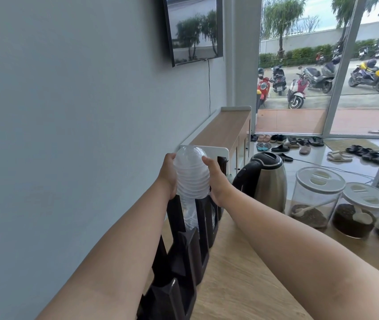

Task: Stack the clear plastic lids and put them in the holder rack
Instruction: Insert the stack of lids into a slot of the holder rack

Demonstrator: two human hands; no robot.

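Note:
A tall stack of clear dome lids (pixel 191 173) stands upright with its lower end inside the far slot of the black holder rack (pixel 183 245). My left hand (pixel 168 174) grips the stack's left side and my right hand (pixel 216 179) grips its right side, fingers curled round it. The stack's top pokes well above the rack's black posts. More clear lids show lower down between the posts. The rack runs along the wall on the wooden counter (pixel 237 273).
A steel electric kettle (pixel 265 180) with a black handle stands just right of the rack. Three clear jars with white lids (pixel 317 197) hold dark grounds at the counter's right. The grey wall (pixel 68 135) is close on the left.

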